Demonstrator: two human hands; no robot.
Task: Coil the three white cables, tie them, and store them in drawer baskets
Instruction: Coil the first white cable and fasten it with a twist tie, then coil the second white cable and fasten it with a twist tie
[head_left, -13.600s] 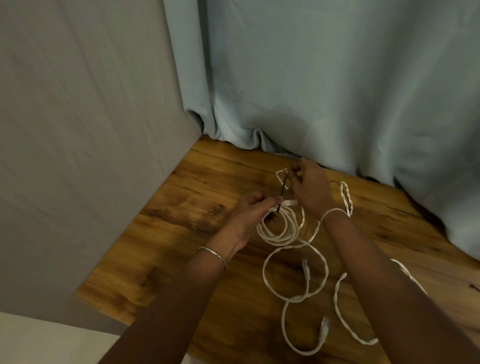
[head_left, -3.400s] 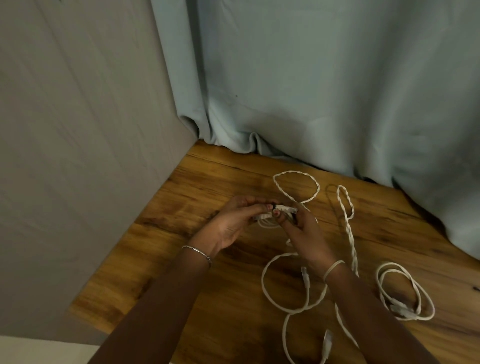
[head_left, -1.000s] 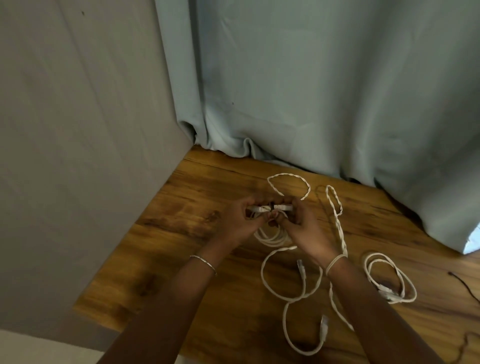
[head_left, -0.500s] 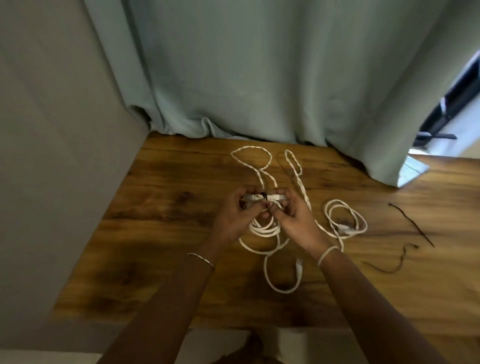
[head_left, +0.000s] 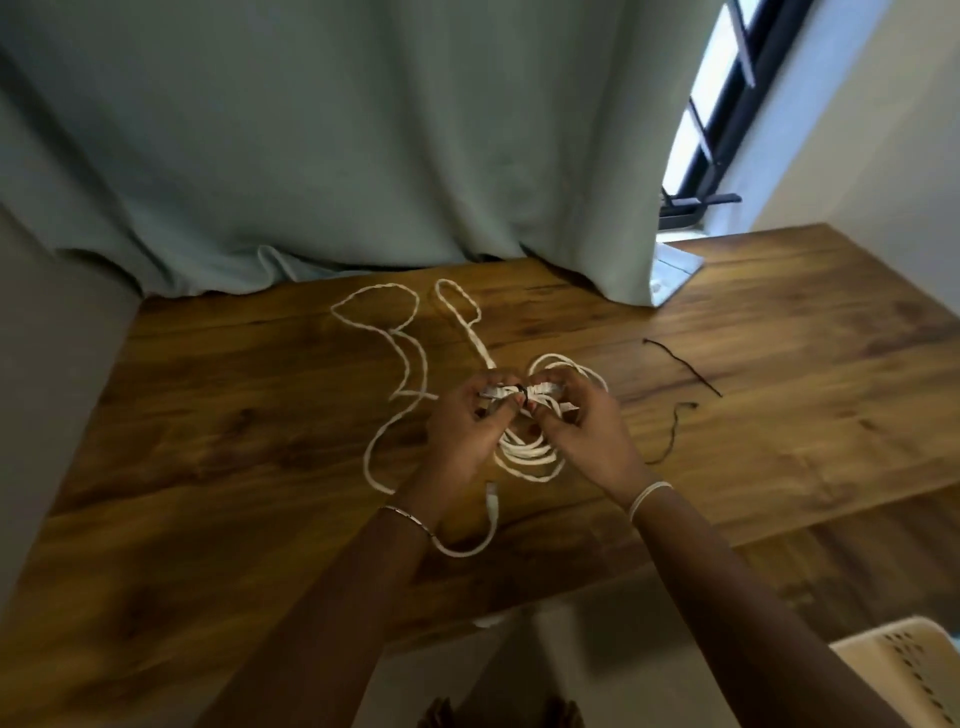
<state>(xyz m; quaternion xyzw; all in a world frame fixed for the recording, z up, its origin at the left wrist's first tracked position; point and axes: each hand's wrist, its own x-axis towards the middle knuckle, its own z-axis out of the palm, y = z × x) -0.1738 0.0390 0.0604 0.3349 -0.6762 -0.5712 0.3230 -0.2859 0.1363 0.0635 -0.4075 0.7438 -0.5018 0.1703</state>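
- White cable tail, plug end showing, is lying nearest me just past my left wrist. I'm leaving it slack, since I judge it belongs to a cable not yet wound.
- A perforated cream basket is sitting low at my right, below the table edge, probably handy for storing.
- My left hand and right hand are both curling round the coil. They are pinching its gathered top on either side of the middle, and its loops are hanging toward the table. I cannot tell whether they are touching the wood.
- A black tie is circling the bunched strands between my fingertips. I'm squeezing close on both sides so the turns are not springing apart while I cinch, and I judge this tie to be nearly done.
- A white loop is showing just behind my right hand. I cannot tell whether it is part of this coil or a separate one.
- Two spare ties are lying apart on the wood to the right, likely waiting for the remaining cables.
- A braided cable is sprawling in open loops farther back, uncoiled and untied.
- The curtain is hanging with its hem on the table's far edge, and a window is showing at far right.
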